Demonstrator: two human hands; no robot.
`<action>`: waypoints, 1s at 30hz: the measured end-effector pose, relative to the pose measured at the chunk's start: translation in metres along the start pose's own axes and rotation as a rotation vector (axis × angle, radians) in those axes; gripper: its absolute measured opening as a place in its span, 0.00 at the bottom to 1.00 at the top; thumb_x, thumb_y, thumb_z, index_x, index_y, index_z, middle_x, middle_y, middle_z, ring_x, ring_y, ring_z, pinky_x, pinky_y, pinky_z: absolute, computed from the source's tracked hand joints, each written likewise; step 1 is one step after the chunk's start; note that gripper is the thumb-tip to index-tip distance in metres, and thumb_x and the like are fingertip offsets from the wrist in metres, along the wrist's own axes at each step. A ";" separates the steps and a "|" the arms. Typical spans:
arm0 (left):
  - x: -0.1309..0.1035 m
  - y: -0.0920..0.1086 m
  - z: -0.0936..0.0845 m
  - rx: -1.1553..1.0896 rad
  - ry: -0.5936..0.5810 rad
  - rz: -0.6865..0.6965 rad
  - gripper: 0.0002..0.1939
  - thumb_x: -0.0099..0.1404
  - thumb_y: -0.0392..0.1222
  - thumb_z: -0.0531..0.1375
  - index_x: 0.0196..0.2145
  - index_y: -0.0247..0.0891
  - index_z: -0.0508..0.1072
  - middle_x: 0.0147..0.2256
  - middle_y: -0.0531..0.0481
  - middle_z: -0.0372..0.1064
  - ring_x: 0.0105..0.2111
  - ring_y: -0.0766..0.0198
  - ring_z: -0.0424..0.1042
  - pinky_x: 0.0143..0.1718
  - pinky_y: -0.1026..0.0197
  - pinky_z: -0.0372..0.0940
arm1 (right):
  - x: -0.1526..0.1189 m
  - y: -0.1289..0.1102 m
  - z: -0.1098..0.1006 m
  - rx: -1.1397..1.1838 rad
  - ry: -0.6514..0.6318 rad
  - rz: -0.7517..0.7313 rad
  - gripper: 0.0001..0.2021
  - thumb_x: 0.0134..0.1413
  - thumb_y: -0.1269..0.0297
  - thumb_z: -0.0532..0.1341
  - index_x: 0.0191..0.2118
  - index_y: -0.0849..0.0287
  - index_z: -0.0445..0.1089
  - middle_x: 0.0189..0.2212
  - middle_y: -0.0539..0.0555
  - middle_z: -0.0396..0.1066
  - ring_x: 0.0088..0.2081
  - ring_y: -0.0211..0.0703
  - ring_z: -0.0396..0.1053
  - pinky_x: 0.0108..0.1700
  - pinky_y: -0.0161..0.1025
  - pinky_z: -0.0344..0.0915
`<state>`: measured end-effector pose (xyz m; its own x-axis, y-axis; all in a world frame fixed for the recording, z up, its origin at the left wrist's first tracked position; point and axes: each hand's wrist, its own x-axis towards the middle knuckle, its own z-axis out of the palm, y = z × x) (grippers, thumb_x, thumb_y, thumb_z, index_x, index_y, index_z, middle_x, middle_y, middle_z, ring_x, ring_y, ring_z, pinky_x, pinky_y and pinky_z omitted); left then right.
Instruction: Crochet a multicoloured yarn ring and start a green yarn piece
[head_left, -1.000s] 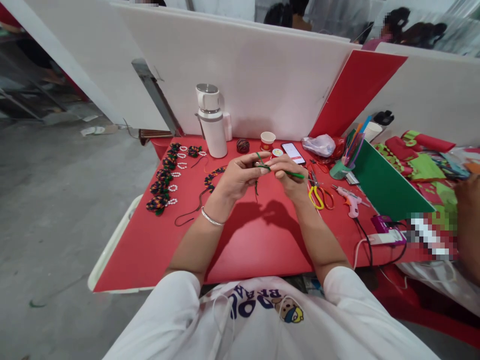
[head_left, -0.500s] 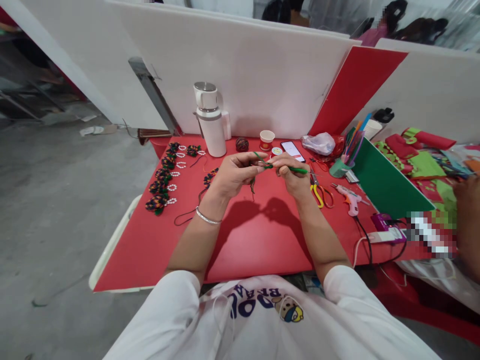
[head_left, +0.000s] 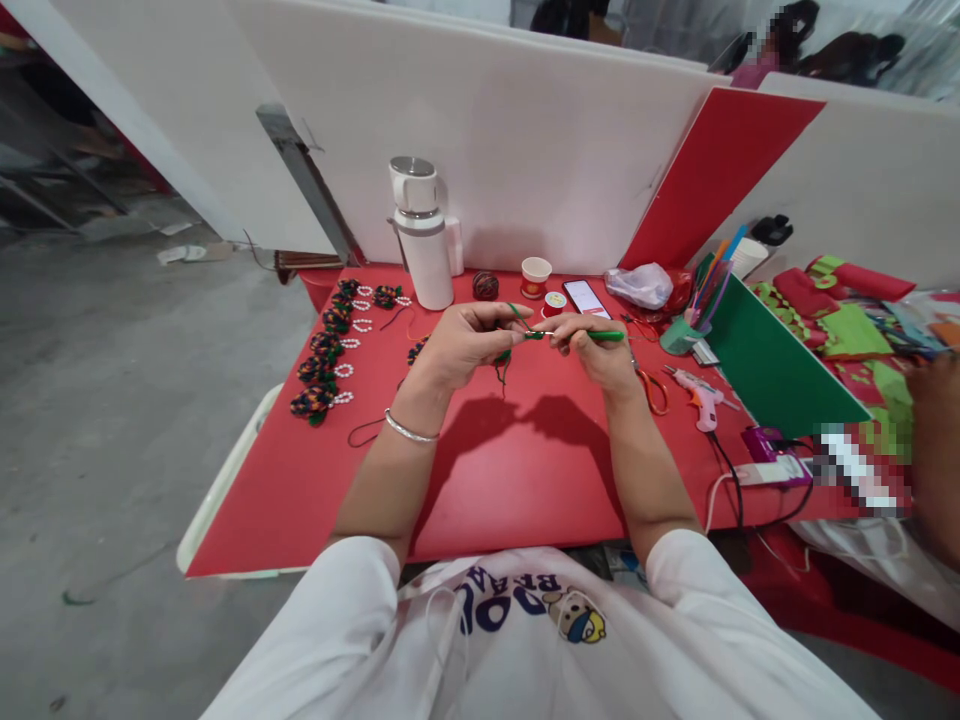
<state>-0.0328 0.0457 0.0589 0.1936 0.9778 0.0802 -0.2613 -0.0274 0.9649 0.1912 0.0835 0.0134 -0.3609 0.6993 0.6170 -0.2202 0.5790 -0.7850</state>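
Over the middle of the red table, my left hand pinches a small piece of green yarn crochet, with a strand of yarn running up over the index finger. A yarn tail dangles below it. My right hand is closed around a crochet hook with a green handle; its metal shaft points left into the green stitches. The hook's tip is too small to make out. Behind my left wrist lies a partly hidden dark multicoloured yarn piece.
Several finished yarn charms with bead loops line the table's left side. Behind stand a white thermos, a yarn ball, a paper cup and a phone. Scissors, a glue gun and a pen cup sit right.
My right hand has shifted slightly right with the crochet hook, baring more of its metal shaft. My left hand keeps its pinch on the green yarn nearly in place.
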 end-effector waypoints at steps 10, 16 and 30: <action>-0.002 0.005 0.003 0.031 -0.028 -0.048 0.20 0.46 0.33 0.71 0.41 0.33 0.85 0.26 0.53 0.75 0.17 0.76 0.57 0.18 0.66 0.49 | -0.001 0.002 -0.010 0.092 -0.043 0.112 0.21 0.60 0.39 0.69 0.34 0.54 0.81 0.41 0.57 0.87 0.29 0.39 0.74 0.31 0.39 0.69; -0.003 0.004 0.003 0.063 -0.025 -0.060 0.21 0.48 0.33 0.71 0.42 0.32 0.85 0.26 0.53 0.75 0.17 0.76 0.58 0.18 0.66 0.49 | -0.003 0.001 -0.017 0.092 -0.112 0.102 0.18 0.65 0.44 0.67 0.35 0.54 0.81 0.43 0.58 0.87 0.31 0.40 0.76 0.34 0.40 0.70; 0.003 -0.010 -0.004 0.070 -0.110 -0.034 0.30 0.51 0.39 0.75 0.53 0.35 0.82 0.29 0.52 0.77 0.22 0.72 0.66 0.18 0.67 0.51 | 0.002 0.002 -0.005 0.090 -0.020 0.087 0.20 0.62 0.40 0.69 0.33 0.53 0.82 0.40 0.57 0.87 0.31 0.40 0.76 0.30 0.37 0.68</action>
<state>-0.0329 0.0500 0.0486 0.3043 0.9500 0.0705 -0.1873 -0.0129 0.9822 0.1950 0.0880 0.0133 -0.3997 0.7361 0.5462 -0.2678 0.4761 -0.8376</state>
